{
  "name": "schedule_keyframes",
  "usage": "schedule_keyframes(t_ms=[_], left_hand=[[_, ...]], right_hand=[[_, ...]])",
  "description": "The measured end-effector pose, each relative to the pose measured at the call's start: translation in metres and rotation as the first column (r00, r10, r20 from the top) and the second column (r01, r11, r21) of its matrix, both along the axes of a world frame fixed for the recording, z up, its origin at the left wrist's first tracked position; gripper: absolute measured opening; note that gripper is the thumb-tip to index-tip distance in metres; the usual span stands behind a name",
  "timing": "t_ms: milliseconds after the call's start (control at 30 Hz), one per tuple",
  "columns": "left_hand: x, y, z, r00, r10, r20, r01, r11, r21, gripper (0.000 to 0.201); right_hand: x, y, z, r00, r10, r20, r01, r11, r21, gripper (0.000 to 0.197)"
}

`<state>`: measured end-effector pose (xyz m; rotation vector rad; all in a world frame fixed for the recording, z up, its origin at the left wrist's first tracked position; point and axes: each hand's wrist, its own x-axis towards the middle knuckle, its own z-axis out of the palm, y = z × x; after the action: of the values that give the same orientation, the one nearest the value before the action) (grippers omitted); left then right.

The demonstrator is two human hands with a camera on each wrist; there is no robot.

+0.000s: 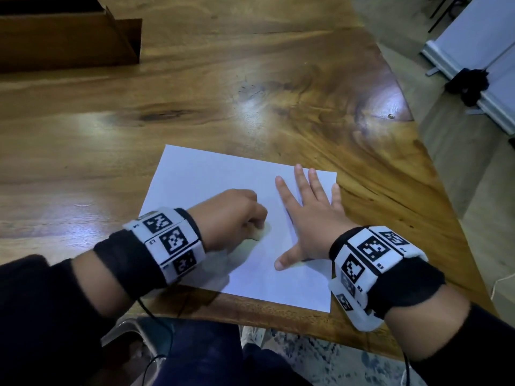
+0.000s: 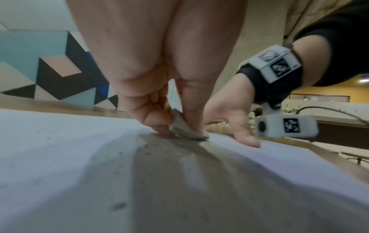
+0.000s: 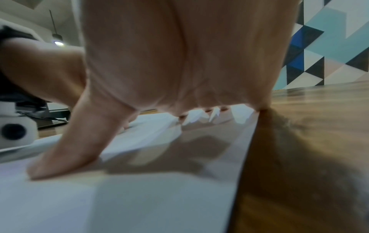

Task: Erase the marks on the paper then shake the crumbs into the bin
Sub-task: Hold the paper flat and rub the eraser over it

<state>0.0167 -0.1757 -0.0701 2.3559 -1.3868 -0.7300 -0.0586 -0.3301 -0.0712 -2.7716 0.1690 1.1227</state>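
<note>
A white sheet of paper point(image 1: 211, 179) lies on the wooden table near its front edge. My left hand point(image 1: 231, 215) pinches a pale eraser point(image 1: 262, 231) and presses it onto the sheet's middle; the left wrist view shows the eraser point(image 2: 185, 129) between thumb and fingers, touching the paper point(image 2: 60, 141). Small dark crumbs point(image 2: 119, 205) dot the sheet in front of it. My right hand point(image 1: 306, 213) lies flat with spread fingers on the paper's right part, its thumb point(image 3: 66, 149) pressed down on the paper point(image 3: 119, 205).
The wooden table point(image 1: 195, 93) stretches away behind the paper. A brown box point(image 1: 67, 37) stands at the far left corner. The table's right edge point(image 1: 434, 174) runs diagonally, with floor and a white board point(image 1: 479, 51) beyond it.
</note>
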Motion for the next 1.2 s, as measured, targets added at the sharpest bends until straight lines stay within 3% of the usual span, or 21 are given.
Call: schedule_keyframes(t_ms=[200,267,367,433,533,633,767,933,1100,1200], left_hand=[[-0.014,0.029,-0.001,0.979,-0.144,-0.145,0.153,0.987,0.056,0.011],[-0.008,0.027,0.005,0.973,-0.097,-0.210,0.117,0.989,0.088,0.013],[0.015,0.017,0.009,0.990,0.108,-0.093,-0.109,0.994,-0.007,0.021],[0.027,0.012,0.008,0.982,0.189,-0.011,-0.189,0.979,-0.074,0.023],[0.027,0.013,0.000,0.986,0.148,0.076,-0.136,0.981,-0.139,0.009],[0.021,0.024,-0.006,0.990,0.137,0.044,-0.133,0.987,-0.092,0.013],[0.023,0.031,-0.002,0.982,0.189,0.018,-0.187,0.978,-0.097,0.011],[0.032,-0.009,0.011,0.944,0.322,0.073,-0.305,0.935,-0.183,0.019],[0.045,-0.040,0.006,0.888,0.442,0.127,-0.435,0.897,-0.083,0.017],[0.040,-0.038,0.007,0.926,0.353,0.133,-0.353,0.935,-0.029,0.013]], right_hand=[[-0.001,-0.001,0.000,1.000,-0.013,0.022,0.012,0.999,0.029,0.146],[-0.001,-0.001,-0.001,0.999,-0.018,0.034,0.017,0.999,0.033,0.147],[-0.001,-0.005,-0.004,0.997,-0.055,0.062,0.051,0.997,0.055,0.150],[-0.002,-0.011,-0.004,0.991,-0.107,0.084,0.099,0.991,0.094,0.150],[-0.003,-0.016,-0.002,0.982,-0.156,0.105,0.142,0.981,0.129,0.146],[-0.005,-0.013,-0.004,0.982,-0.136,0.128,0.117,0.983,0.141,0.140],[-0.004,-0.009,-0.004,0.986,-0.094,0.134,0.079,0.990,0.114,0.134],[0.001,-0.001,0.001,0.993,-0.090,0.072,0.086,0.995,0.051,0.132],[0.001,0.004,0.002,0.995,-0.100,0.018,0.099,0.995,0.020,0.136],[0.001,0.003,0.001,0.995,-0.097,0.007,0.097,0.995,0.017,0.136]])
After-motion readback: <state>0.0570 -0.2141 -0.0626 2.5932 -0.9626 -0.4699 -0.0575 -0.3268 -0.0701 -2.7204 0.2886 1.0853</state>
